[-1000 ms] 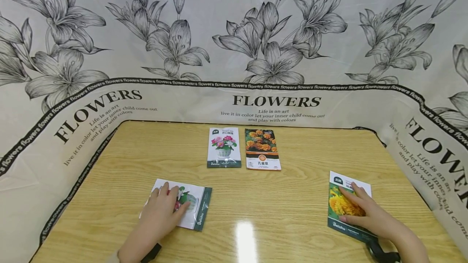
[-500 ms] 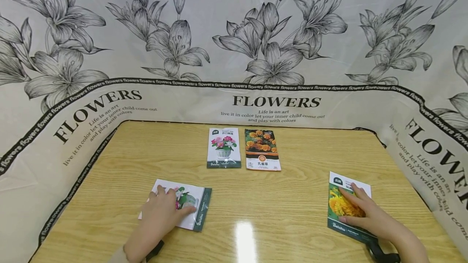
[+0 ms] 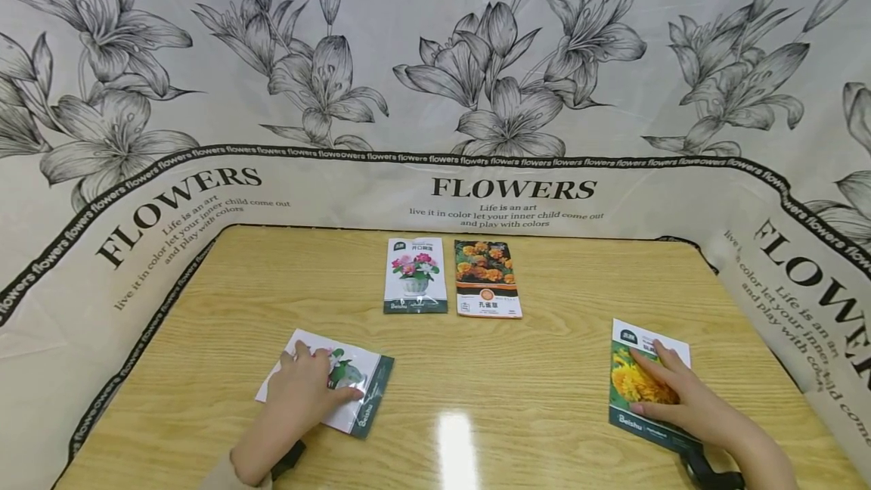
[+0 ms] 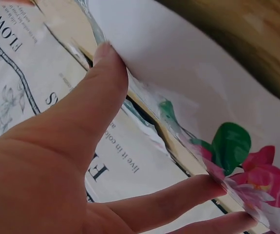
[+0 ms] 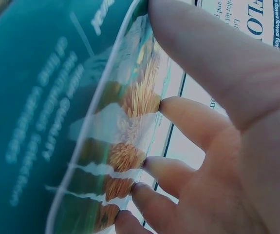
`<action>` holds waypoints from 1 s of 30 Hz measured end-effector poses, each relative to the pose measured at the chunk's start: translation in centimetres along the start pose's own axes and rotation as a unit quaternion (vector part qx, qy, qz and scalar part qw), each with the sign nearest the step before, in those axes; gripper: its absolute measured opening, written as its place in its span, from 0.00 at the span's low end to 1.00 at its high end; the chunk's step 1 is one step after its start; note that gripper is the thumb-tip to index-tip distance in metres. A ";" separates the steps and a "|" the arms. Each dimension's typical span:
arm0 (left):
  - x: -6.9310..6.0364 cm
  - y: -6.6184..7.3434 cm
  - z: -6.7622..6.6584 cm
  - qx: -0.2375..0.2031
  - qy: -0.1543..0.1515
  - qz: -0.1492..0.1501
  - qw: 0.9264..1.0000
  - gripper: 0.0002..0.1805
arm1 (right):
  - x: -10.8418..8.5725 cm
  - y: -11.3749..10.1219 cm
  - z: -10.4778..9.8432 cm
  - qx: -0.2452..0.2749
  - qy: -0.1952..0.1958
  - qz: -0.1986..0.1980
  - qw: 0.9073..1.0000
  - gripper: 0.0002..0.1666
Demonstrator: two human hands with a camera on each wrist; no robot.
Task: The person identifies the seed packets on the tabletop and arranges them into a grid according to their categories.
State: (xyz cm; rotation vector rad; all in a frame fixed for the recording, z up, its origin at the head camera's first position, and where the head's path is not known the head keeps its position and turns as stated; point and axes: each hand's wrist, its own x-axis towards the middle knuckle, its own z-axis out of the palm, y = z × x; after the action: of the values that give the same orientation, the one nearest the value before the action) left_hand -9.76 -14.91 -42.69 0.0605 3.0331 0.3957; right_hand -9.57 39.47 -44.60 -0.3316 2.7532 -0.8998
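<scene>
In the head view my left hand rests on a white seed packet with pink and white flowers, lying tilted on its side at the left. The left wrist view shows the thumb and fingertips touching the packet's face. At the right, my right hand lies on a seed packet with a yellow flower and a green lower band. Its fingertips and thumb press on the packet in the right wrist view, fingers spread. My palms hide parts of both packets.
Two more seed packets stand side by side at the table's back: a white one with pink flowers and an orange marigold one. A flower-printed cloth borders the wooden table behind and at both sides.
The packet under my left hand has turned slightly clockwise. My left thumb has spread toward the green band, with the hand shifting a little. My right hand and its packet look unchanged.
</scene>
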 end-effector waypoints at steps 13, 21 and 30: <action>0.8 -0.5 -0.7 -0.037 -0.025 0.008 0.999 0.46 | 0.0 -0.1 0.0 0.001 -0.002 0.008 1.000 0.51; 0.7 -0.7 -1.2 -0.023 -0.053 0.028 0.998 0.51 | 0.0 -0.1 0.0 0.003 -0.001 0.007 1.000 0.51; 0.8 -0.8 -1.1 -0.027 -0.065 0.034 0.997 0.52 | 0.0 -0.2 0.0 0.007 0.000 0.007 1.000 0.50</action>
State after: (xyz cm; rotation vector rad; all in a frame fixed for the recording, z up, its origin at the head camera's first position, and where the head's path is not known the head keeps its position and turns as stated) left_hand -10.68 -15.88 -41.87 0.1782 2.8969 0.4608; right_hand -9.57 39.28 -44.53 -0.3093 2.7448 -0.9139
